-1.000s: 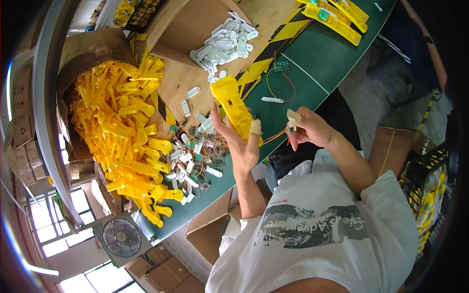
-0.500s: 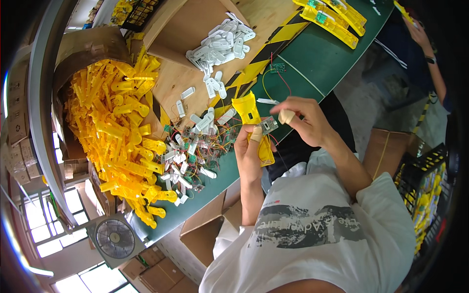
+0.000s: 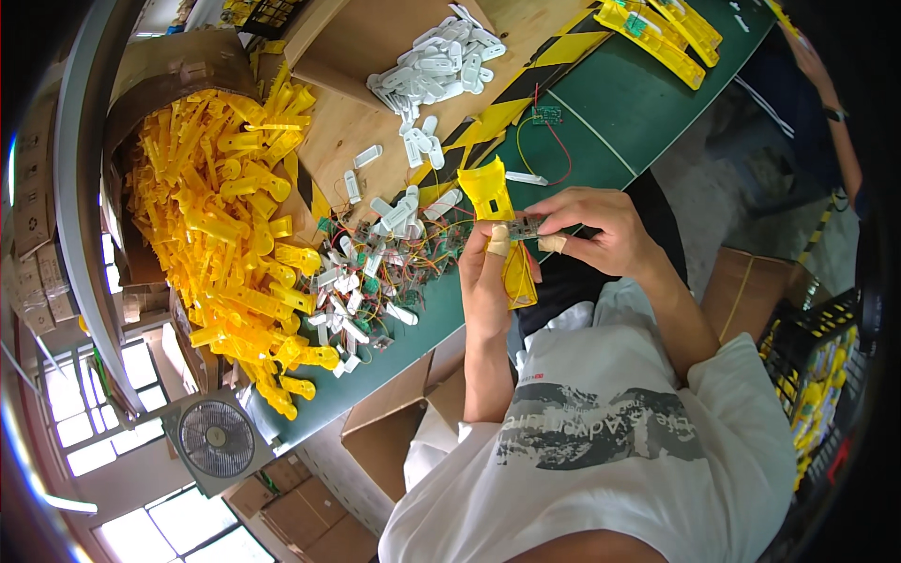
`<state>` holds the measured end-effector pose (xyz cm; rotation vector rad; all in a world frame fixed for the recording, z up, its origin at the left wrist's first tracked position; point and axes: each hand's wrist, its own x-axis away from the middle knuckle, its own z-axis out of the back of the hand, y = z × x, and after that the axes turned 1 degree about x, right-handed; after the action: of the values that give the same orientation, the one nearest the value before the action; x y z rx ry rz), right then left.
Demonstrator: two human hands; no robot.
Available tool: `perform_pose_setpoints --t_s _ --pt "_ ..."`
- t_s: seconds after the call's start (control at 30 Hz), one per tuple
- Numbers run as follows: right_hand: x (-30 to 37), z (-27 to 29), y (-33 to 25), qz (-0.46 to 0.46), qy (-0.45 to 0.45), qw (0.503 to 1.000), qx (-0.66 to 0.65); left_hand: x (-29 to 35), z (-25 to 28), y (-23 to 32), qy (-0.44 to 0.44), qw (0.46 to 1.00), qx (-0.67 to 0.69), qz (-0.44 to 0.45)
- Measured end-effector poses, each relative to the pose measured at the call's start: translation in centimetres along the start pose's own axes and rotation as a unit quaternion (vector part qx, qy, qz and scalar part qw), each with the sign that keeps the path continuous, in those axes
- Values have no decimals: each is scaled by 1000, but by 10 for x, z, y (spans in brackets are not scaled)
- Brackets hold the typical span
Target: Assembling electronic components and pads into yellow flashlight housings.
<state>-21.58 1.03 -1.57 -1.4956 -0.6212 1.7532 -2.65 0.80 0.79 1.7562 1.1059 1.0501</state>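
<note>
The green table (image 3: 648,94) runs slanted through the view, and its near edge passes just under both hands. Between this edge and the person's body there is only a narrow gap, where brown cardboard boxes (image 3: 394,422) stand below the table. On the right side the table ends, and a bare grey floor (image 3: 713,188) opens there, with another cardboard box (image 3: 741,291) and a black crate (image 3: 817,375) holding yellow parts. Another person's arm (image 3: 831,122) shows at the far right edge.

The table top is crowded. A big heap of yellow plastic shells (image 3: 225,216) spills from an open box at the left. Beside it, near the hands, lies a mixed pile of small circuit boards with wires and white pieces (image 3: 375,272). Further away a group of white plastic clips (image 3: 436,66) rests on a wooden board (image 3: 357,131). A single green circuit board with red and yellow wires (image 3: 546,114) lies alone on the free green area, and some assembled yellow units (image 3: 657,33) lie at the far end. A grey fan (image 3: 216,439) stands below the table at the lower left, near bright windows.

The left hand (image 3: 488,281) is closed around a yellow shell (image 3: 497,216), which stands upright above the table edge, with the thumb pressing on its front. The right hand (image 3: 601,230) pinches a small circuit board (image 3: 528,227) between thumb and first fingers and holds it against the shell. Two fingertips wear beige tape.
</note>
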Motion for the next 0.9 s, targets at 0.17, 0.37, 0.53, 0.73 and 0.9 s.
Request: perform_pose_setpoints --t_s 0.17,0.37,0.53,0.73,0.9 --pt "4 -3 0 9 -3 1000 9 2 -8 0 7 998 -50 -40" --pt "8 -10 -6 -149 51 987 -13 7 -12 -4 15 983 -157 -93" --pt "12 -21 -1 -329 132 881 -315 8 -14 -7 16 977 -185 -107" --pt "9 -17 0 -397 125 834 -362 6 -3 -19 -8 979 -164 -119" --pt "9 -12 1 -403 121 825 -377 5 5 -19 -3 960 -257 -111"
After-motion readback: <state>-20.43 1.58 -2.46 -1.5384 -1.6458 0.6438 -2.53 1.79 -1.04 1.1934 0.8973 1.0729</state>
